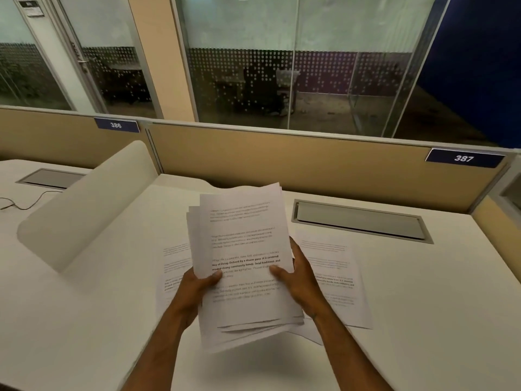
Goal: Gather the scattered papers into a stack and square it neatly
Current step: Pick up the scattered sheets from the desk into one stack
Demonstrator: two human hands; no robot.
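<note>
A stack of papers (242,266) is held above the counter (423,320) by the left hand (194,289) and right hand (296,275), each grip clenched on one side edge. "Defined by a slower pace" is printed between the thumbs. One sheet (335,277) lies right of the grip, another sheet (173,266) left. Behind, labels (463,158) read 386 and 387.

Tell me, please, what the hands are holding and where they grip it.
Both hands, left and right, hold a bundle of papers by its side edges, near the middle, thumbs on top.
</note>
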